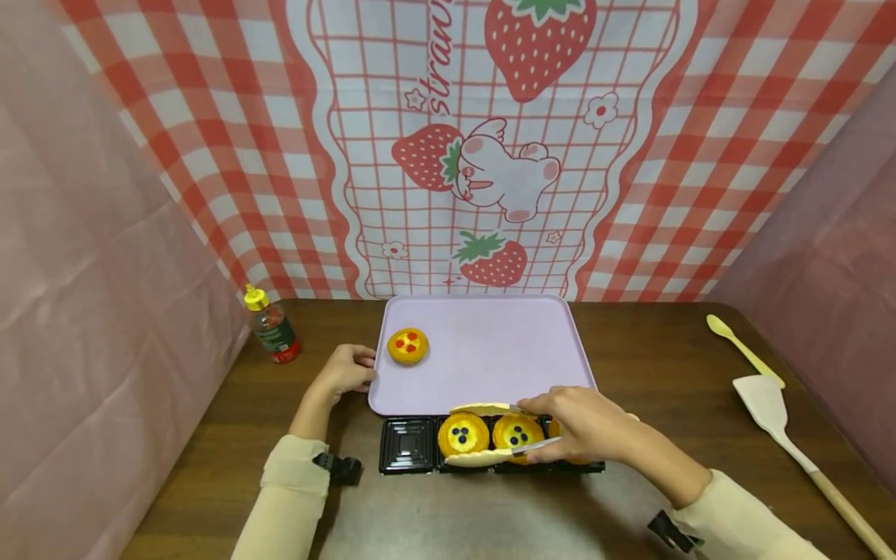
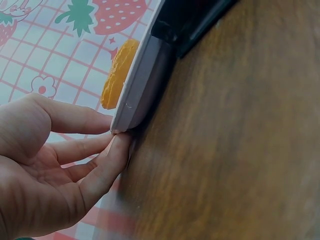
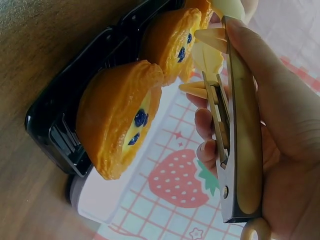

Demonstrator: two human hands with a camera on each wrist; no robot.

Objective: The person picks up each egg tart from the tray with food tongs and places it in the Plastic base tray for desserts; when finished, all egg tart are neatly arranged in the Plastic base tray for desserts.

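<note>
My left hand (image 1: 348,369) pinches the left rim of a lilac tray (image 1: 504,346) between thumb and fingers. On the tray's left side sits an egg tart with red topping (image 1: 408,345). In front of it lies a long black compartment box (image 1: 407,445), its leftmost compartment bare. A blueberry-topped tart (image 1: 463,435) and another blueberry tart (image 1: 518,433) fill the middle compartments; a further tart at the right end is mostly under my right hand (image 1: 584,424). That hand grips tongs (image 3: 245,130), whose cream tips spread on both sides of the left blueberry tart.
A squeeze bottle with a yellow cap (image 1: 275,332) stands at the back left. On the right lie a small pale yellow spatula (image 1: 745,350) and a white turner with a wooden handle (image 1: 764,403). A grey mat (image 1: 448,517) covers the front; a strawberry-print cloth (image 1: 609,233) hangs behind.
</note>
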